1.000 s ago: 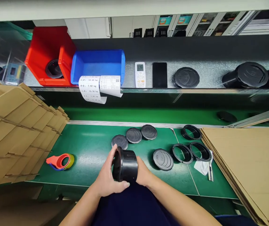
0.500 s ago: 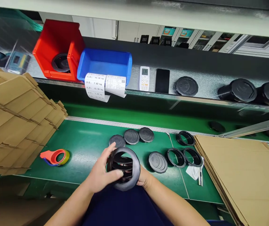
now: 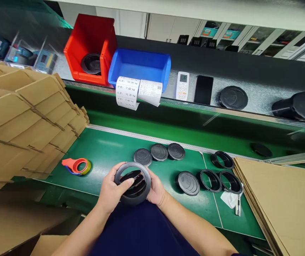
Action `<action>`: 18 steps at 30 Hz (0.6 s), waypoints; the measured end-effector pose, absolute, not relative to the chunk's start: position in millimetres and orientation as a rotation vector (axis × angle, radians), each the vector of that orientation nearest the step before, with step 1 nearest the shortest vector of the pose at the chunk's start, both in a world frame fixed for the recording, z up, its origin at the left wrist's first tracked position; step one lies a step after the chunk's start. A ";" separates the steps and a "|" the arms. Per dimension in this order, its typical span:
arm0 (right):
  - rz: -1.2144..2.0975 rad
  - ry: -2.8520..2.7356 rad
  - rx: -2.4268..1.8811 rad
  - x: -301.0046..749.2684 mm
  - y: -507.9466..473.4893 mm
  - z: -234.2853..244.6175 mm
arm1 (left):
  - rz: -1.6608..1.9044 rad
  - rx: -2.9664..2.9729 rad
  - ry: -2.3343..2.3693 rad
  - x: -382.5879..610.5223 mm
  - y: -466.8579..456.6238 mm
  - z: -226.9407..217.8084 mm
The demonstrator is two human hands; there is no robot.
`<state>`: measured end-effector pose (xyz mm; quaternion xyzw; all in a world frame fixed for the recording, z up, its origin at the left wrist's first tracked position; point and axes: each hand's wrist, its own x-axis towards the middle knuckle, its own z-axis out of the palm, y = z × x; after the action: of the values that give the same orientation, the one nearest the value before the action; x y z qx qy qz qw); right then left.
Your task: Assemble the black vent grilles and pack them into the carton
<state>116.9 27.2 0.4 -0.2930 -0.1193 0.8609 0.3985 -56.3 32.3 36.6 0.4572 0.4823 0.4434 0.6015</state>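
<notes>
Now the black round vent (image 3: 139, 185) shows us its open louvred end, where a second ago we held it on its side with only the plain barrel wall in view; we have rolled it over between our palms, so the slats inside the rim can be looked over. Our left hand (image 3: 110, 195) wraps the near-left of the rim, its thumb (image 3: 126, 183) pressed onto the slats. Our right hand (image 3: 156, 192) cups the right side from behind, its fingers mostly hidden by the body. Both hands are closed on the vent, which sits between them just above the near edge of the green bench (image 3: 107, 149).

Behind it, toward the middle of the bench, three round caps (image 3: 159, 152) lie in a touching row. A fourth cap (image 3: 188, 183) lies to the right, just beside two black rings (image 3: 210, 180). An orange tape dispenser (image 3: 75, 166) lies near the left end, close to a stack of folded cardboard (image 3: 21, 121)
</notes>
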 end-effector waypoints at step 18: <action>2.614 -0.145 -0.685 115.2 18.9 -16.6 | 1.376 0.627 1.494 -32.4 -42.3 28.9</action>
<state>115.2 18.9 -16.6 -0.2471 -0.0524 0.9432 0.2158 -32.4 -42.3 28.9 0.2576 0.6141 0.5655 0.4866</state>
